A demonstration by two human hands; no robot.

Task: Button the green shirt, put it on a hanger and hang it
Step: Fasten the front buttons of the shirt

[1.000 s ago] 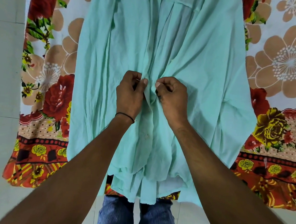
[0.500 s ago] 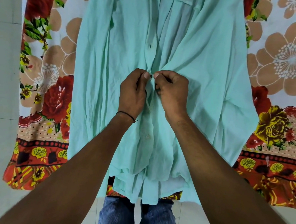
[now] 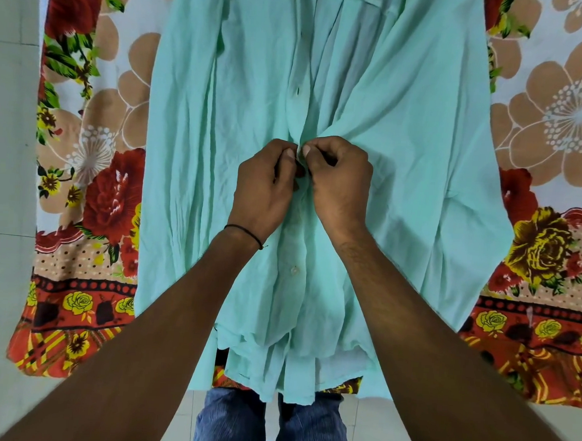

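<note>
Thumbs have drawn closer: left hand [image 3: 262, 188] and right hand [image 3: 339, 185] pinch the crinkled pale-green cotton shirt [image 3: 408, 125] at its placket; thin bunched fabric may let the hidden button slip.

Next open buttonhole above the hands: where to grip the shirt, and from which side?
Pinch the placket edge beside the buttonhole, coming from the left with the left hand; the right hand brings the other edge from the right. The shirt lies flat and the hole's strip runs up the middle, so probably only its edge can be pinched.
</note>
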